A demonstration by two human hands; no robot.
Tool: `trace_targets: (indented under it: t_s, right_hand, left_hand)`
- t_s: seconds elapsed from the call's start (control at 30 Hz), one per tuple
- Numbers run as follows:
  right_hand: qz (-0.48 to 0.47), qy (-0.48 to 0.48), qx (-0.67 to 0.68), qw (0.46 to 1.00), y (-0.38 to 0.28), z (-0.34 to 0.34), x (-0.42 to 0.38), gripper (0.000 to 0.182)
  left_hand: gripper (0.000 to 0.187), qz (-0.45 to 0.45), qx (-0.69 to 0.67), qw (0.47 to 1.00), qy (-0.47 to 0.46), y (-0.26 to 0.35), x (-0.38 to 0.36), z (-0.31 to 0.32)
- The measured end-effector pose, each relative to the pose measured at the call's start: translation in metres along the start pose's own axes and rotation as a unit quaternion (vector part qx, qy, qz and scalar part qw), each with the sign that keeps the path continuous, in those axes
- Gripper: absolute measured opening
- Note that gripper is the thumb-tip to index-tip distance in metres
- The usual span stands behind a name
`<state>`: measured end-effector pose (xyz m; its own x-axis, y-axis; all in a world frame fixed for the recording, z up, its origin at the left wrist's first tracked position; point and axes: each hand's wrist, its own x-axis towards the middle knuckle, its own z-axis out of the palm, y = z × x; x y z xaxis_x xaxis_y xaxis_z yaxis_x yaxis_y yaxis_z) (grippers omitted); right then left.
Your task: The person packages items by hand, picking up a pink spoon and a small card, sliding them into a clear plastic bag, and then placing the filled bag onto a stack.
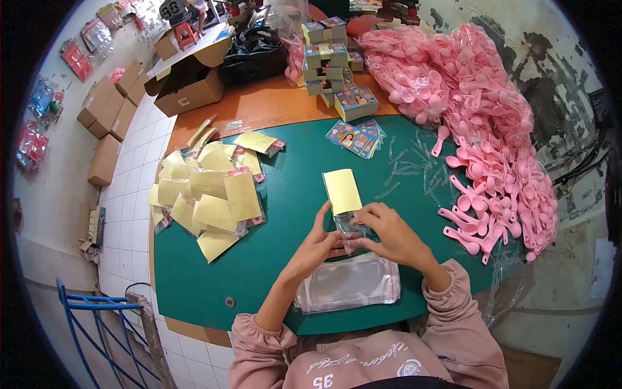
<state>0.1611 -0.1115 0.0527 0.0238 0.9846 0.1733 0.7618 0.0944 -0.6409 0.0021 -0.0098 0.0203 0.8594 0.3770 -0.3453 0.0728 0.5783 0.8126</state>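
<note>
Right hand [394, 236]: fingers bent over the clear bag [343, 225], pinching its film near the lower end, as far as I can judge remotely.
Left hand [311, 251]: at the bag's seven o'clock; index finger extended to the yellow card [343, 191]; whether the other fingers pinch, I cannot tell.
Clear bag: centre of my clock, above the green table [278, 220]; card at its twelve o'clock end.
Handling: light, I judge; film soft, slippery, easily creased; card stiffer. Best hold: card by its long edges, film between fingertip and thumb.
Bag stack [350, 285]: six o'clock, flat, transparent.
Filled packets [210, 188]: nine to ten o'clock, overlapping, yellow faces mostly up, pink at some edges.
Plastic strips [409, 170]: one to two o'clock, scattered.
Pink spoons [502, 194]: one to three o'clock, heaped.
Printed cards [353, 138]: twelve o'clock, fanned; taller card stacks [325, 58] beyond.
Hard to make out: film under my fingers, glare-broken; bag's contents; left fingertips, partly hidden; spoon heap's depth.
</note>
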Motion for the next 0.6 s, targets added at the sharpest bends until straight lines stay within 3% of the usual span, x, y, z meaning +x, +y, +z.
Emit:
trace_targets:
  t_s: [0.13, 0.27, 0.37, 0.47, 0.53, 0.6]
  right_hand:
    - [-0.021, -0.060, -0.033, 0.997, -0.004, 0.004, -0.003, 0.028]
    - [-0.034, -0.056, -0.031, 0.997, -0.005, 0.013, -0.002, 0.027]
    - [-0.060, -0.060, -0.057, 0.995, -0.011, 0.016, 0.000, 0.026]
    - [-0.105, -0.003, -0.158, 0.982, -0.017, 0.021, 0.001, 0.020]
    - [-0.172, 0.055, -0.316, 0.931, -0.019, 0.026, 0.002, 0.012]
    - [-0.185, 0.057, -0.334, 0.922, -0.021, 0.028, 0.002, 0.011]
  left_hand:
    - [0.060, -0.040, 0.046, 0.998, -0.013, 0.007, -0.011, -0.001]
    - [0.062, -0.089, 0.043, 0.995, -0.026, 0.010, -0.013, -0.003]
    - [0.061, -0.049, 0.040, 0.998, -0.010, 0.005, -0.011, -0.003]
    - [0.062, -0.043, 0.005, 0.999, -0.006, 0.004, -0.009, -0.007]
    - [0.062, -0.028, 0.007, 1.000, 0.011, 0.001, -0.008, -0.007]
    - [0.062, -0.014, 0.009, 1.000, 0.026, -0.001, -0.006, -0.008]
